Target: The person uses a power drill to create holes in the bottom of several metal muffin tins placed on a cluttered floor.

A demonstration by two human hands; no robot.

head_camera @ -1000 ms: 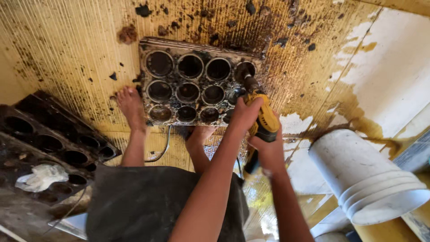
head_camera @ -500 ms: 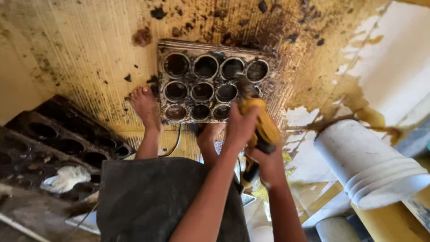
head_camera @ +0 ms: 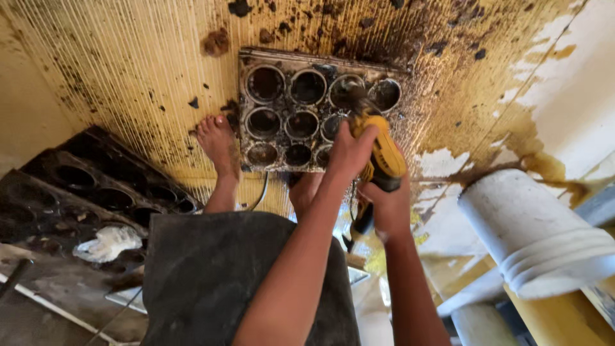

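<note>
Both hands clamped on a yellow power drill [head_camera: 383, 157]: left hand [head_camera: 349, 154] wrapped over its top, right hand [head_camera: 387, 208] gripping the handle. Drill tip pressed into a dirty muffin tray [head_camera: 282, 90] at twelve o'clock; white bucket [head_camera: 538, 230] at three o'clock.

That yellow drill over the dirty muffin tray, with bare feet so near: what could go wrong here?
The drill spins beside a bare foot and could graze it if it skips. The muffin tray is pinned only by feet and may shift. The cord by the legs could snag.
</note>
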